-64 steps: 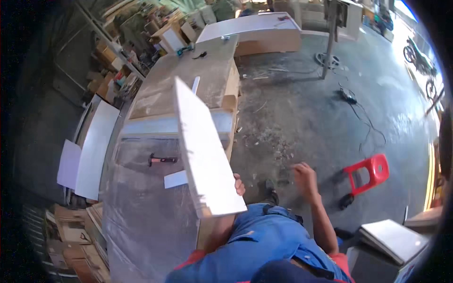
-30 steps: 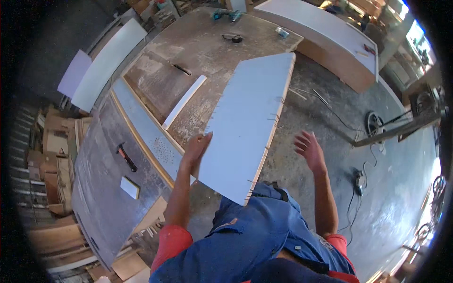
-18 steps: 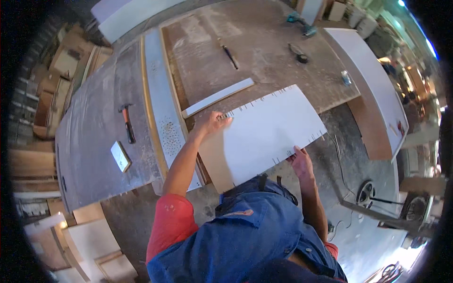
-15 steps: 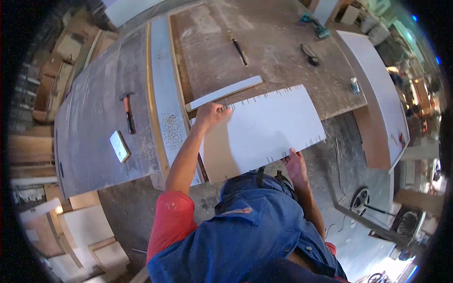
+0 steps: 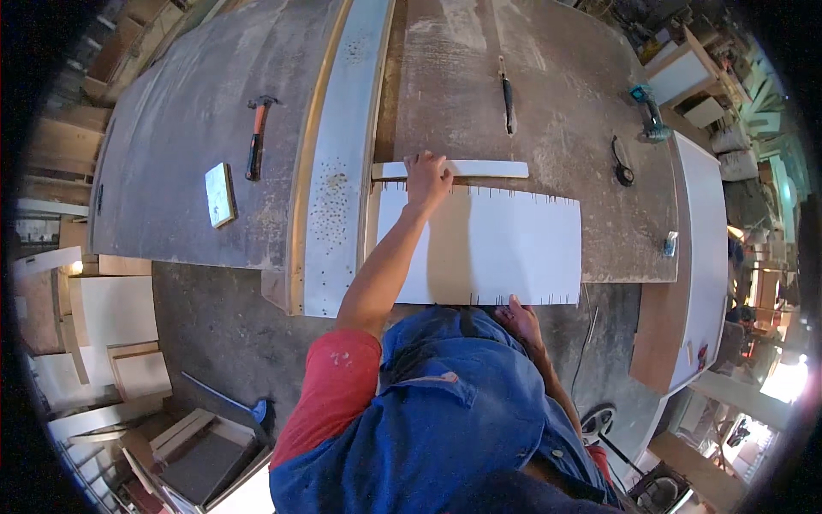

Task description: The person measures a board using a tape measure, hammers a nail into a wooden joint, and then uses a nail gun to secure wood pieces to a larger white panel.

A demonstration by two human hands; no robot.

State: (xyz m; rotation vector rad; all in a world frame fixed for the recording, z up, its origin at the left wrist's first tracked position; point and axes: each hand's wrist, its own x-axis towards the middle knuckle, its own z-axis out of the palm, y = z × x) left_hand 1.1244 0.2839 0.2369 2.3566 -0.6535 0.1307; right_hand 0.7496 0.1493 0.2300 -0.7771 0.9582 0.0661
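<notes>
In front of me lies a white rectangular board (image 5: pixel 522 244), with short dark marks along its far and near long edges. A narrow white wooden strip (image 5: pixel 490 169) runs along the board's far side. My left hand (image 5: pixel 428 182) reaches across the board, its fingers closed over the strip toward its left end. At the near edge, my right hand (image 5: pixel 520 321) grips the board with the thumb on top; its other fingers are mostly hidden beneath. The shadow of my left arm falls across the board.
On the brown worktable (image 5: pixel 582 111) lie a black-handled tool (image 5: pixel 508 104), a round black tool (image 5: pixel 622 171) and a teal power drill (image 5: pixel 651 111). Left of the pale drilled plank (image 5: pixel 342 111) are a hammer (image 5: pixel 256 141) and a small white block (image 5: pixel 219 195). A long white panel (image 5: pixel 698 257) stands right.
My left hand has moved from the board's far left corner onto the strip. The board has turned to lie squarely along the strip. My right hand still holds the near edge.
</notes>
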